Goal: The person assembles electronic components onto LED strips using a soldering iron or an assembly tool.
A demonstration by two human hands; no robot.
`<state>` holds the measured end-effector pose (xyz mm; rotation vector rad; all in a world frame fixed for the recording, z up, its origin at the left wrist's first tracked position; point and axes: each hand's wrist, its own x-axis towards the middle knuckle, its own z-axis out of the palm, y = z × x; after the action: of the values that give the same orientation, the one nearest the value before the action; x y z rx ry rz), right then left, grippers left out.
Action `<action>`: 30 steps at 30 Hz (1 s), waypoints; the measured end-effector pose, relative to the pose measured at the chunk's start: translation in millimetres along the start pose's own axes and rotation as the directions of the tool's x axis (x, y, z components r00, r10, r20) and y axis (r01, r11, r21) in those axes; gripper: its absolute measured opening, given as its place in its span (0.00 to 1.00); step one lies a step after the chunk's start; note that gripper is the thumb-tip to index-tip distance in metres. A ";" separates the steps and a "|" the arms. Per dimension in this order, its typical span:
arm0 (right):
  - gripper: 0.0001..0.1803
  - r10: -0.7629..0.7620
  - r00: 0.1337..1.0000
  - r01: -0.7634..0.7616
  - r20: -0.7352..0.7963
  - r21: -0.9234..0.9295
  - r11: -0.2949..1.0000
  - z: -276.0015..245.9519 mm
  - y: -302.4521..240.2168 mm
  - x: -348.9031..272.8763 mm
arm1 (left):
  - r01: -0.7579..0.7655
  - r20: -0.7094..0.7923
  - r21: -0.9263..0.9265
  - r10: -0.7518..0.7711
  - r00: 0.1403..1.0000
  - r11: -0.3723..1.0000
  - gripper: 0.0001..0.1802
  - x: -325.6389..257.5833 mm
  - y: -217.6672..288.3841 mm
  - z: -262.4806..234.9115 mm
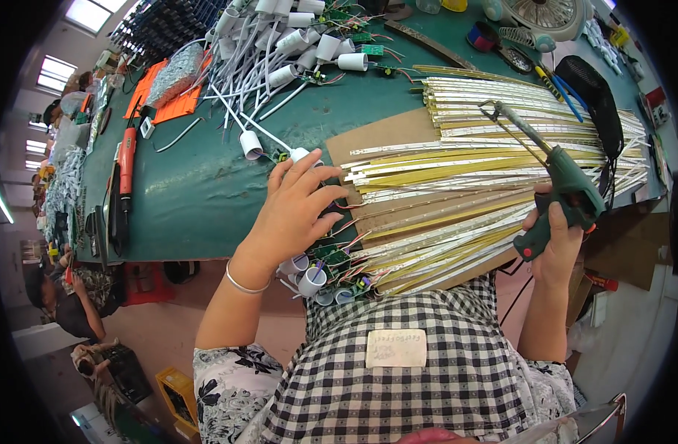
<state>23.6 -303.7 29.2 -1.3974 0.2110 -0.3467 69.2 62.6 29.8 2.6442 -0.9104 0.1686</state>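
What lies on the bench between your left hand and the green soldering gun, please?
The head view shows a fanned pile of long LED strips on brown cardboard between left hand and soldering gun.

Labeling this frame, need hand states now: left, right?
Left hand: open, fingers spread, resting on the near ends of the LED strips; no grasp.
Right hand: closed around the green soldering gun.
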 end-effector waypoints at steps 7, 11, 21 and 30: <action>0.26 0.071 0.982 -0.072 0.177 -0.001 0.997 5.8 3.5 -34.6 | -0.012 0.010 -0.019 0.012 1.000 1.000 0.13 9.7 8.5 5.0; 0.29 0.231 0.921 -0.228 0.314 -0.047 0.973 14.2 2.7 -57.4 | 0.000 -0.051 0.005 0.000 0.999 1.000 0.08 16.4 10.9 21.5; 0.13 0.401 0.821 -0.215 0.407 -0.430 0.877 22.1 3.7 -66.9 | 0.091 -0.037 -0.052 -0.093 0.995 0.994 0.06 13.9 16.0 26.1; 0.19 0.358 0.808 -0.099 0.467 -0.492 0.865 19.9 10.6 -68.0 | 0.125 -0.020 -0.038 -0.126 0.992 0.991 0.05 17.5 20.1 28.4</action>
<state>-31.6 -259.5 18.0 -1.8456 -0.0175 0.3477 70.6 27.8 12.6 2.6506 -0.7298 0.1491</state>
